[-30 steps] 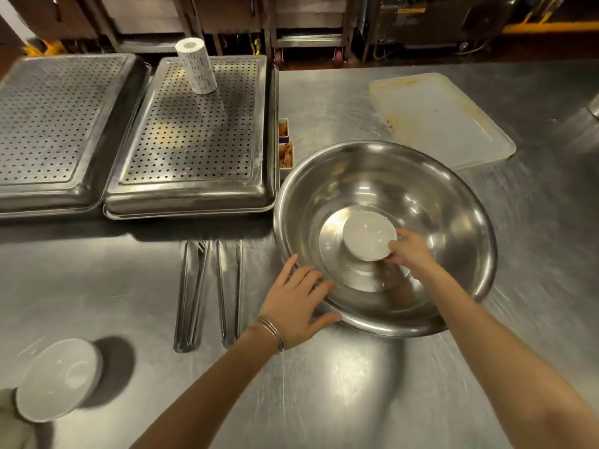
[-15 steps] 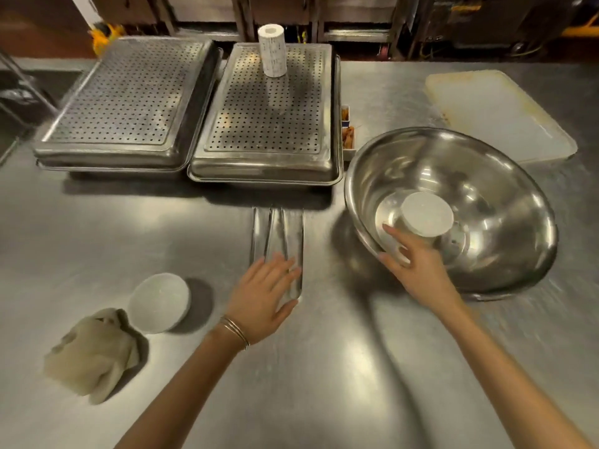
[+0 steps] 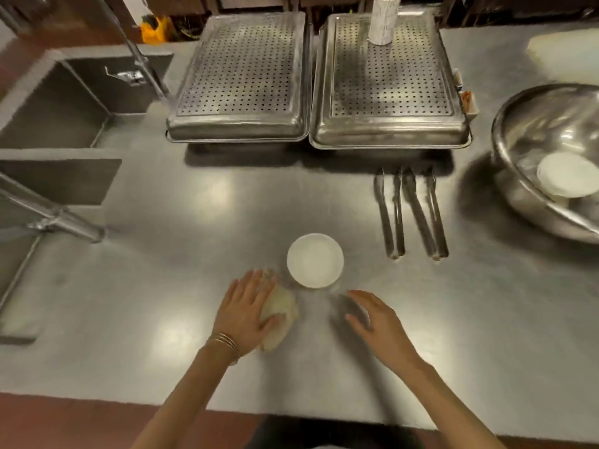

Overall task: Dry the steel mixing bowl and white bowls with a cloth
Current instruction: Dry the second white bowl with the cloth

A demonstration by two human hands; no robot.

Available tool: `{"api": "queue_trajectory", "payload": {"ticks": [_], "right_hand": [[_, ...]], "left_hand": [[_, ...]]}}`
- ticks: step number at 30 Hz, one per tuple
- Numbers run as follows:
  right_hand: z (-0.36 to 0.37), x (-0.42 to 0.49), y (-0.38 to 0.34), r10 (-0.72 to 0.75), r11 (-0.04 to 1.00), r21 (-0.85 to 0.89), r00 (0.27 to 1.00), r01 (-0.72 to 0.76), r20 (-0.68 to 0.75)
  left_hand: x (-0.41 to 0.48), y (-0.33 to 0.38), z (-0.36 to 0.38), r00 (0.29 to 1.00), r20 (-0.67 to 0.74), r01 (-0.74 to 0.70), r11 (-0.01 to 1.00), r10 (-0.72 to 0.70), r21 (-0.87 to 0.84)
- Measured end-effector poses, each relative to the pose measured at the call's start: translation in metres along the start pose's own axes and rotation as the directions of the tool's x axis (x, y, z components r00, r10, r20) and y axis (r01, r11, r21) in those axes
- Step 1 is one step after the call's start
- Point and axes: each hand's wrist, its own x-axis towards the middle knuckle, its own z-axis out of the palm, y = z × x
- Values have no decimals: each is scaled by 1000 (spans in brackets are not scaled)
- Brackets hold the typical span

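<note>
Cloth (image 3: 279,315), a crumpled pale bundle, lies on the steel counter (image 3: 162,286) at about six o'clock from the middle of the worktop, close to the near edge. The left hand (image 3: 245,311) lies over its left side, fingers spread and thumb curled against the fabric, pressing or starting to gather it; the grip is loose, not closed round it. Thin bangles (image 3: 224,342) circle that wrist.

Just beside the cloth, at one o'clock from it, one white bowl (image 3: 315,260) sits on the counter, its rim almost touching the fabric. The right hand (image 3: 376,320) hovers at five o'clock from that bowl, open wide, fingers bent, holding nothing; it is blurred, so I cannot tell whether it touches the counter.

Far off at three o'clock, the steel mixing bowl (image 3: 525,124) stands tilted at the frame's edge, partly cut off. A second white bowl (image 3: 567,175) rests inside it.

Between the two bowls' areas, two pairs of tongs (image 3: 410,213) lie side by side, pointing toward twelve o'clock. Behind them, two perforated trays (image 3: 389,85) sit upside down next to each other, and a paper roll (image 3: 384,19) stands on the right one. A sink (image 3: 58,102) occupies ten o'clock.
</note>
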Motion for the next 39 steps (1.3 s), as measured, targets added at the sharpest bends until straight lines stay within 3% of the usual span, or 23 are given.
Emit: {"api": "queue_trajectory", "payload": {"ticks": [3, 6, 11, 16, 21, 23, 27, 29, 32, 34, 37, 39], "right_hand": [[23, 15, -24, 165, 977, 151, 983, -152, -79], [28, 40, -41, 380, 881, 357, 914, -312, -141], [25, 79, -49, 483, 803, 467, 863, -372, -144], [23, 85, -72, 370, 850, 455, 915, -264, -161], [44, 85, -113, 91, 895, 442, 994, -58, -53], [56, 89, -129, 8, 916, 402, 1000, -18, 26], [80, 94, -141, -57, 934, 356, 985, -4, 161], [90, 93, -140, -54, 922, 386, 982, -21, 182], [97, 95, -132, -58, 985, 167, 993, 40, 99], [100, 95, -126, -130, 984, -99, 978, 148, 165], [108, 85, -121, -163, 789, -505, 911, 351, 379], [111, 78, -116, -164, 736, -559, 902, 381, 398]], "left_hand": [[-2, -16, 14, 997, 57, -38, 996, 42, -82], [6, -13, 17, 989, 78, -120, 989, 126, -82], [8, -20, 18, 982, -10, -188, 966, 189, -177], [1, -46, -11, 983, -182, -65, 910, -11, -409], [-2, -75, -48, 964, -244, -55, 816, -107, -575], [-7, -84, -54, 974, -183, -35, 708, -133, -705], [-23, -99, -61, 981, 38, 89, 265, -192, -960], [-31, -107, -58, 973, 42, 84, 178, -227, -980], [-41, -112, -53, 939, 14, 64, 133, -344, -989], [-46, -114, -49, 900, 28, 68, 76, -435, -995], [-50, -118, -42, 846, 47, 103, 78, -531, -992], [-52, -119, -39, 835, 45, 143, 137, -548, -980]]}}
